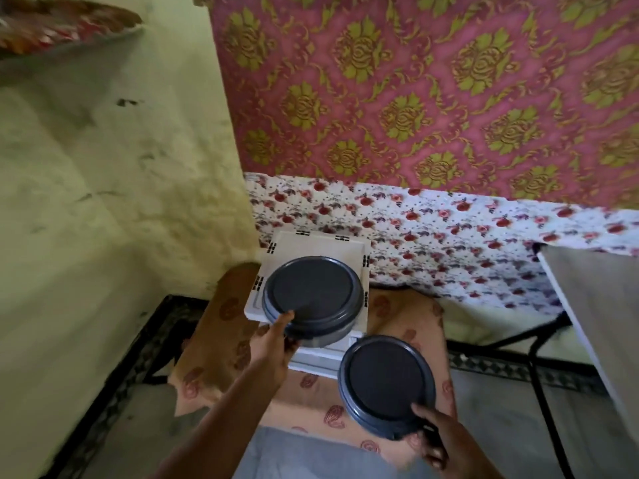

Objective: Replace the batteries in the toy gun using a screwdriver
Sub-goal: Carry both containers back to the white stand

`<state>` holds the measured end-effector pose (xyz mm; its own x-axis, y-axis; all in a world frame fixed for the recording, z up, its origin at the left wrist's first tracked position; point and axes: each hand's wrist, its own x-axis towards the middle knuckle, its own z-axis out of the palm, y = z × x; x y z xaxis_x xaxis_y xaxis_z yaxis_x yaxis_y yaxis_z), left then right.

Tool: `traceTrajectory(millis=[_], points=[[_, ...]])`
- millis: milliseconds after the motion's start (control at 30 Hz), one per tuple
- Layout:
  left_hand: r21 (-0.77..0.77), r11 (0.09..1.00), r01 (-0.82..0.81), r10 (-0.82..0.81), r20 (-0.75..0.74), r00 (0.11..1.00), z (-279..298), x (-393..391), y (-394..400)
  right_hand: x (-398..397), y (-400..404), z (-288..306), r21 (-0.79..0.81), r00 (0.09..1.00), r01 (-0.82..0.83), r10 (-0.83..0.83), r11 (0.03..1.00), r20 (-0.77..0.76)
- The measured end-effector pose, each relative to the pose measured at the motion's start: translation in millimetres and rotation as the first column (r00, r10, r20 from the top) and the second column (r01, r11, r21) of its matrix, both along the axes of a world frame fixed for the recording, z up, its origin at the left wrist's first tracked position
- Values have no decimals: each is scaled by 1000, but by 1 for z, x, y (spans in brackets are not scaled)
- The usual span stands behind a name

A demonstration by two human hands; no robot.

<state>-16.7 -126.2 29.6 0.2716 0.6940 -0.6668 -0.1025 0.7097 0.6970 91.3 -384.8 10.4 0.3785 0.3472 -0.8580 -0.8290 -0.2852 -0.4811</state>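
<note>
Two round dark grey containers with flat lids fill the middle of our head view. The farther container (pixel 313 299) stands on a white square box (pixel 276 252) with small black marks around its rim, and it overhangs the box's near edge a little. Our left hand (pixel 273 344) reaches up to it from below, thumb lying on the lid's near left rim and the fingers tucked under the container's side, so the grip is closed around that rim. The nearer container (pixel 387 380) sits lower and to the right, just beside the box's near right corner, over a peach patterned cloth (pixel 221 340). Our right hand (pixel 434 439) holds it at its near right edge, thumb on the lid and fingers curled under the rim, grasping it.

The box rests on that peach cloth, whose left edge lies beside a pale green wall (pixel 103 202). Behind the box hangs a white cloth with red flowers (pixel 449 243), and above that a pink cloth with gold-green floral motifs (pixel 415 81). At the right edge a grey board (pixel 601 312) slopes down over black metal legs (pixel 539 357).

Neither toy gun, batteries nor screwdriver can be seen anywhere in this view.
</note>
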Motion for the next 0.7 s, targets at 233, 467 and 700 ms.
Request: traceTrajectory(millis=[233,467,700], points=[[41,992,115,-114,-23,993,-22,36,47,-43,24,-38,-134,988,92,-74,987,138],[8,958,288,-288,42,957,-14,58,47,-62,47,-49,-86,982,157,-146,984,122],[381,736,559,-400,-423,814,-66,-7,27,-57,84,-73,-42,969,226,-220,973,111]])
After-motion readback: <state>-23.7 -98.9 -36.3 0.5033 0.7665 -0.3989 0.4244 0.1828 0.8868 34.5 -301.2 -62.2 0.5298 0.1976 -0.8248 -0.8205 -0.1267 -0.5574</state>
